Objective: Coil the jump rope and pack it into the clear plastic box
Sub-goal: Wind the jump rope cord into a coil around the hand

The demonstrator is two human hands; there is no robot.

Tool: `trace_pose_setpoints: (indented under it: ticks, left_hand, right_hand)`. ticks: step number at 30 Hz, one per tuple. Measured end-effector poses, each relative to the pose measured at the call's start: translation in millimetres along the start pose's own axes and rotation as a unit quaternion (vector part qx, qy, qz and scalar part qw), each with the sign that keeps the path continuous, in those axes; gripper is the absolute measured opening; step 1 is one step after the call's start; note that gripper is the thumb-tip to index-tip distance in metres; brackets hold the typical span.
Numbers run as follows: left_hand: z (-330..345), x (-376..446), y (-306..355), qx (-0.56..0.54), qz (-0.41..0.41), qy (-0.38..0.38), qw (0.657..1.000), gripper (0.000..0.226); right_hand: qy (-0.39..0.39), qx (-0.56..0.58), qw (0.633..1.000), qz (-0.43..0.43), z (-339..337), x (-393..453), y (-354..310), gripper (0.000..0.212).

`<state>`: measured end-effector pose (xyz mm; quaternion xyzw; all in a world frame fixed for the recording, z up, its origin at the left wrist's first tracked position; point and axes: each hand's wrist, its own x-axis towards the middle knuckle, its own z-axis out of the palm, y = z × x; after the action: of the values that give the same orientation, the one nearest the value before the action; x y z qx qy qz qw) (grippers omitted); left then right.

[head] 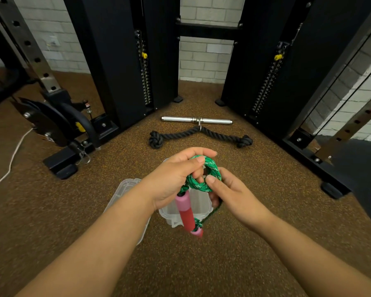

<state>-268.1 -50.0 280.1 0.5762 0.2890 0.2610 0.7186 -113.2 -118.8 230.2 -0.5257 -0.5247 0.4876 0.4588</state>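
Note:
A green braided jump rope (210,168) is wound into a small coil held up between both hands. My left hand (171,179) grips the coil's left side, fingers curled over its top. My right hand (229,191) pinches the coil's lower right with the thumb on the rope. A pink and red foam handle (185,211) hangs down from the coil, and a second pink handle end (198,232) dangles just below it on a loose strand. The clear plastic box (199,207) sits open on the floor right under the hands, with its lid (124,187) lying to the left.
A chrome bar handle (196,120) and a black triceps rope (199,137) lie on the speckled brown floor beyond the box. Black cable-machine columns (124,61) stand at left and right, with a pulley base (58,129) and a white cord (11,161) at far left.

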Motion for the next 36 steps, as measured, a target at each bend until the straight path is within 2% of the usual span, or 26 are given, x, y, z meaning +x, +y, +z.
trace_pose_setpoints:
  ticks: [3,6,8,12,16,21,26,28,30,33,36]
  left_hand:
    - [-4.1,1.2,2.6,-0.023,0.010,0.032,0.999,0.025]
    - [-8.9,4.9,2.1,-0.070,0.020,0.088,0.993,0.025]
    - [-11.3,7.9,0.3,-0.080,0.024,0.132,0.988,0.025]
    - [-16.1,12.6,-8.2,-0.042,0.024,0.194,0.980,0.026]
    - [-12.4,11.2,-11.7,0.085,0.029,0.231,0.969,0.026]
    - [-4.5,7.6,-15.3,0.199,0.043,0.177,0.963,0.028]
    - [2.2,5.8,-18.9,0.176,0.025,0.095,0.980,0.031]
    - [2.2,5.3,-17.3,0.150,0.009,0.062,0.987,0.030]
    - [3.7,2.9,-13.3,0.111,-0.006,0.040,0.993,0.028]
    - [5.5,-0.6,-9.2,0.097,-0.019,0.031,0.995,0.031]
    - [-0.2,-0.7,-10.5,0.126,-0.005,0.025,0.992,0.030]
  right_hand:
    - [0.027,-0.026,0.999,-0.030,2.0,-4.6,8.2,0.030]
    - [0.047,-0.126,0.990,-0.037,6.5,-8.4,16.9,0.018]
    - [0.048,-0.216,0.975,-0.031,11.5,-10.0,23.1,0.017]
    - [-0.061,-0.423,0.904,0.011,23.5,-12.7,30.1,0.026]
    - [-0.117,-0.507,0.853,-0.025,40.4,-17.2,7.0,0.030]
    - [-0.111,-0.547,0.821,-0.120,46.5,-20.9,-38.7,0.028]
    - [-0.101,-0.577,0.791,-0.174,34.4,-17.6,-48.9,0.038]
    - [-0.093,-0.557,0.806,-0.176,29.4,-16.9,-48.9,0.032]
    - [-0.094,-0.498,0.852,-0.133,23.6,-15.6,-48.7,0.028]
    - [-0.086,-0.306,0.947,-0.038,16.6,-12.3,-48.6,0.024]
    - [-0.068,-0.127,0.989,0.022,10.8,-8.0,-48.3,0.023]
